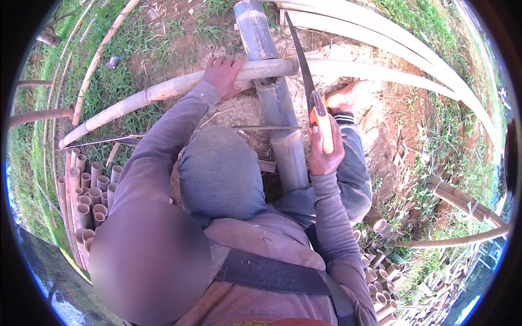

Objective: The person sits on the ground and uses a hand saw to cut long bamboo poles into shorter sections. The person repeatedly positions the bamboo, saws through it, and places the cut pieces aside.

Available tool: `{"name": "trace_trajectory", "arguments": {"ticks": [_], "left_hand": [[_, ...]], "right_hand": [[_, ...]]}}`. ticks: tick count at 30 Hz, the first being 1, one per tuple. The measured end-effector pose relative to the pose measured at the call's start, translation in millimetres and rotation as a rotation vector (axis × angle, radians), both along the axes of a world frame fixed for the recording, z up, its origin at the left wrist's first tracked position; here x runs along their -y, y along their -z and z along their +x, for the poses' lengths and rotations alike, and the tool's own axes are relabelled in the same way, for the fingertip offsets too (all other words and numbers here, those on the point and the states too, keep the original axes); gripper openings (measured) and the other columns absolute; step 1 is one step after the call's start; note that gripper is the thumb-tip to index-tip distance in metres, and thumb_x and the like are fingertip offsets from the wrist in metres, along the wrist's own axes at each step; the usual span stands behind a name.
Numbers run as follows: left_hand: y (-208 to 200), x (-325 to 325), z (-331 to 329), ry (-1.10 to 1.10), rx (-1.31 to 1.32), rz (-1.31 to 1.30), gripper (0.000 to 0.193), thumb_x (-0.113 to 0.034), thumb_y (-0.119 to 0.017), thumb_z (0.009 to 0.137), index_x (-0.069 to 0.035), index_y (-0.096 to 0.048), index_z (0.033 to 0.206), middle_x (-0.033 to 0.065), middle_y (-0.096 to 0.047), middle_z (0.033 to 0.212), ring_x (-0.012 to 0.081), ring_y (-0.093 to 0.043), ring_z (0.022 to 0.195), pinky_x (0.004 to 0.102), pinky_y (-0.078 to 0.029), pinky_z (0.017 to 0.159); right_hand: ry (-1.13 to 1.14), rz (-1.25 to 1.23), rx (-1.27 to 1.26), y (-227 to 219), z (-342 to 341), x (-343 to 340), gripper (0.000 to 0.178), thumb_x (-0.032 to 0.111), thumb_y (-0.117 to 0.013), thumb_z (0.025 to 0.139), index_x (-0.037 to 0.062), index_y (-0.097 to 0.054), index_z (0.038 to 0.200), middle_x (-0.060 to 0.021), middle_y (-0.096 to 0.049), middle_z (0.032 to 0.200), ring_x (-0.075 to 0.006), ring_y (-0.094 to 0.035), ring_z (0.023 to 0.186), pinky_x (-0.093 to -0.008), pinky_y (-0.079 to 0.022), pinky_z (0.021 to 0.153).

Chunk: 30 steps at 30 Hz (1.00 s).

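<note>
My left hand (222, 75) is closed over a pale bamboo pole (163, 91), its fingers draped across the top. The pole lies crosswise on a thick grey bamboo log (278, 106), and its right end reaches just past the log. In my right hand (327, 155) is a pruning saw (302, 54), gripped by its orange and brown handle. The dark blade points away from me, close beside the pole's cut end; whether it touches the pole I cannot tell.
My bare foot (348, 98) rests right of the saw. Long split bamboo strips (375, 35) curve across the far right. Cut bamboo tubes (95, 190) stand bundled at left, with another pile (383, 280) at lower right. A thin dark strip (266, 127) crosses the log.
</note>
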<state>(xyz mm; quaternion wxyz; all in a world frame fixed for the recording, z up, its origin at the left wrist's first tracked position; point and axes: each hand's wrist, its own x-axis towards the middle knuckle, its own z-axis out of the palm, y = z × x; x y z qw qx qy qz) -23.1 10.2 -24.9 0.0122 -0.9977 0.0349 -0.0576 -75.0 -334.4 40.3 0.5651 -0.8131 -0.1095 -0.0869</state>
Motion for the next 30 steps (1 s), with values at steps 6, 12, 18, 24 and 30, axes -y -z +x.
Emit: {"name": "trace_trajectory", "arguments": {"ticks": [6,12,18,24,30], "left_hand": [[-1.5,-2.0,12.5,-0.096,-0.24,-0.192,0.051,-0.021,-0.082,0.085,-0.011,-0.055,0.127,0.0184,-0.07,0.117,0.0394,-0.074,0.104,0.0513,-0.06,0.088],[7.2,-0.1,12.0,-0.105,-0.221,-0.21,0.056,-0.021,-0.083,0.082,-0.014,-0.054,0.129,0.0158,-0.068,0.115,0.0402,-0.072,0.105,0.0519,-0.059,0.089],[2.8,1.1,18.0,-0.081,-0.19,-0.207,0.047,-0.017,-0.078,0.086,-0.012,-0.057,0.127,0.018,-0.07,0.114,0.041,-0.073,0.105,0.0515,-0.06,0.087],[5.0,-5.3,11.5,-0.108,-0.203,-0.244,0.047,-0.017,-0.078,0.085,-0.012,-0.056,0.127,0.0184,-0.069,0.116,0.041,-0.073,0.105,0.0529,-0.06,0.087],[13.4,-1.3,12.9,-0.11,-0.195,-0.217,0.05,-0.017,-0.078,0.085,-0.012,-0.054,0.127,0.0182,-0.069,0.115,0.0413,-0.073,0.104,0.0542,-0.059,0.087]], "right_hand": [[0.033,0.064,-0.084,3.1,-42.6,19.4,0.046,0.007,-0.07,0.1,-0.01,-0.059,0.141,-0.0219,-0.07,0.133,-0.0287,-0.069,0.121,-0.039,-0.056,0.103],[0.069,0.151,-0.218,-15.3,-106.8,51.0,0.045,0.016,-0.067,0.104,-0.0134,-0.059,0.137,-0.0252,-0.068,0.133,-0.0322,-0.069,0.122,-0.0424,-0.054,0.105],[0.054,-0.015,0.015,6.7,25.4,-27.3,0.04,0.011,-0.069,0.104,-0.0096,-0.062,0.138,-0.0149,-0.073,0.123,-0.0169,-0.068,0.111,-0.031,-0.056,0.09],[0.012,0.134,-0.187,-11.8,-87.2,35.3,0.054,0.01,-0.065,0.104,-0.0154,-0.047,0.148,-0.0247,-0.062,0.14,-0.028,-0.066,0.124,-0.0363,-0.06,0.099],[0.052,0.135,-0.123,15.3,-73.1,25.6,0.049,0.011,-0.066,0.104,-0.0138,-0.053,0.144,-0.0234,-0.068,0.135,-0.029,-0.068,0.124,-0.0387,-0.057,0.103]]}}
